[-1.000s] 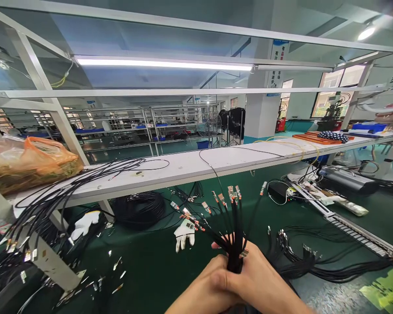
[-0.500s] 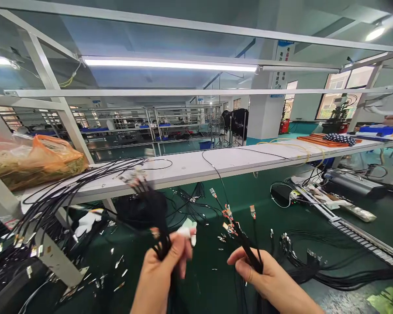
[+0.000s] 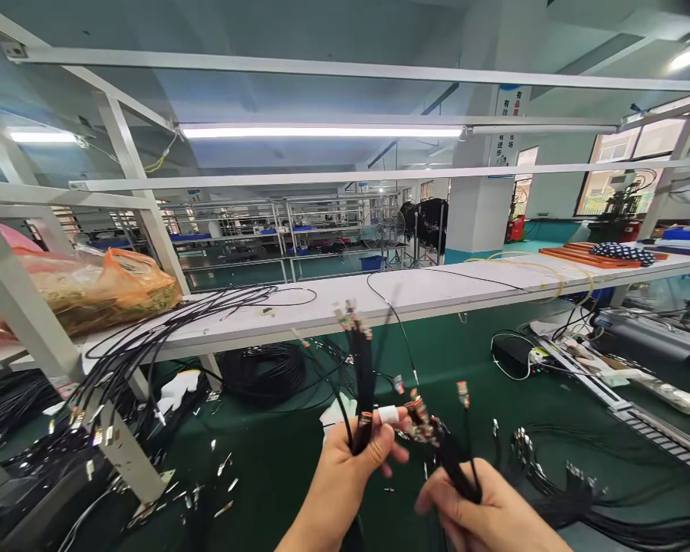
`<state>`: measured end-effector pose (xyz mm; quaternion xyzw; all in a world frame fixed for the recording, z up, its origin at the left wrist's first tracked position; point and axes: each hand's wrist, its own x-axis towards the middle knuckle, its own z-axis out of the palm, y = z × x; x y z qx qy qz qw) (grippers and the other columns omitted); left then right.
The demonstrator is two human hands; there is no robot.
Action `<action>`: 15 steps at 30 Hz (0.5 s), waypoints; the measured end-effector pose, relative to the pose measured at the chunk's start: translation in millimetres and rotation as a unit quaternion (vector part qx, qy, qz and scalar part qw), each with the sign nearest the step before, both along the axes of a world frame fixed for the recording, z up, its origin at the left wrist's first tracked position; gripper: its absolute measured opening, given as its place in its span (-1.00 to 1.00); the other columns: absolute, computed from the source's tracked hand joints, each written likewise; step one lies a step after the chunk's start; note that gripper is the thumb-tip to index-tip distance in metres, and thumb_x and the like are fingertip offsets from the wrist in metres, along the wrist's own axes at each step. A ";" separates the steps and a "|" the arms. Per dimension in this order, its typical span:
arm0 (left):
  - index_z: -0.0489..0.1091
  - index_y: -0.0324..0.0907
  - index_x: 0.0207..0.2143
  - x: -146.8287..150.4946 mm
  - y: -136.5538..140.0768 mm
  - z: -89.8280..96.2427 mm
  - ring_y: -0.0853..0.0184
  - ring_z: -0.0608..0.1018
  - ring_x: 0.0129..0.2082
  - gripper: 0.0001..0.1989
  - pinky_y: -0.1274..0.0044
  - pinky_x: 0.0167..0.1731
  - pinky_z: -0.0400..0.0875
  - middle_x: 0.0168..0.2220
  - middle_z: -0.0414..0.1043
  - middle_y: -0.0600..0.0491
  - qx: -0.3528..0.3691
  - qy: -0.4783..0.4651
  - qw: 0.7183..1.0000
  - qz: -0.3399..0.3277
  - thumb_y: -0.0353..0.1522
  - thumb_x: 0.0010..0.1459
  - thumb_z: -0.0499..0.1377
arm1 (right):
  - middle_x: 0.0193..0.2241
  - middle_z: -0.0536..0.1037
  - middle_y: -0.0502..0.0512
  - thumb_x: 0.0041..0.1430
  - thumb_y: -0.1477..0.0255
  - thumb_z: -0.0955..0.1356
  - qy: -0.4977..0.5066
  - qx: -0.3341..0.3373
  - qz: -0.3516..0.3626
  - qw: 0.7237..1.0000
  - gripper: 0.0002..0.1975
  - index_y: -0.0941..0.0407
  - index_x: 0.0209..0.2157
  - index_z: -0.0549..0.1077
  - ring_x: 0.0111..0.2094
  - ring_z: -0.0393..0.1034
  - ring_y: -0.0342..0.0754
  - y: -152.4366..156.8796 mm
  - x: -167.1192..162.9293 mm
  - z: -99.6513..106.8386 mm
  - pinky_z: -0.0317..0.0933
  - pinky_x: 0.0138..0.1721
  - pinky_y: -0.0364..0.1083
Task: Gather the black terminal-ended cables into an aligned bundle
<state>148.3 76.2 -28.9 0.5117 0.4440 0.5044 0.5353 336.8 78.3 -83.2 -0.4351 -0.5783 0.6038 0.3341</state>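
My left hand (image 3: 356, 464) is closed round a bundle of black cables (image 3: 363, 376), whose connector ends point up and are smeared by motion. White tape or a wrap (image 3: 388, 415) covers one of its fingers. My right hand (image 3: 477, 498) grips a second bundle of black cables (image 3: 451, 460), tilted up to the left. Bare connectors with orange and silver parts (image 3: 419, 414) crowd its top, and one cable end (image 3: 463, 392) stands apart to the right. The two bundles are close together above the dark green surface.
A white shelf (image 3: 345, 307) crosses ahead, with loose black cables (image 3: 166, 322) and an orange plastic bag (image 3: 132, 280) at left. Small connectors lie scattered at lower left. More cable bundles (image 3: 575, 491) lie at right, beside a metal rail (image 3: 655, 433). A coiled cable (image 3: 261, 372) sits under the shelf.
My left hand has moved right with its cable bundle, closer to the right hand's bundle. The right hand has shifted slightly right and down in view. The camera view has turned a little left.
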 end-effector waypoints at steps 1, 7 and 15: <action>0.55 -0.24 -0.23 -1.2 0.6 -3.2 0.48 0.43 -0.58 -0.70 0.62 -0.51 0.26 -0.41 0.58 0.03 -0.004 0.004 1.000 -0.003 -0.19 0.09 0.29 | -0.69 0.29 -0.13 -0.02 -0.20 0.31 0.009 -0.002 -0.021 1.000 -0.32 0.20 -0.33 0.47 -0.74 -0.10 -0.30 2.5 5.4 4.4 -0.25 -0.66 -0.16; 0.49 -0.29 -0.35 -8.9 3.3 -4.3 0.55 0.18 -0.75 -0.61 0.62 -0.69 -0.07 -0.72 0.32 0.16 -0.056 0.022 0.995 -0.081 -0.09 0.05 0.27 | -0.68 0.17 -0.16 -0.08 -0.10 0.43 0.039 0.039 -0.107 0.993 -0.41 0.18 -0.32 0.54 -0.67 -0.06 -0.27 10.7 13.1 19.8 -0.24 -0.61 -0.17; 0.41 -0.24 -0.41 -5.5 -0.4 -15.9 0.53 0.15 -0.67 -0.53 0.57 -0.63 -0.11 -0.66 0.20 0.21 -0.127 0.052 0.958 -0.252 0.03 0.05 0.23 | -0.53 0.39 -0.04 0.12 -0.04 0.34 0.066 0.080 -0.108 0.989 -0.41 0.13 -0.02 0.47 -0.64 -0.08 -0.27 11.2 5.5 61.0 -0.22 -0.61 -0.17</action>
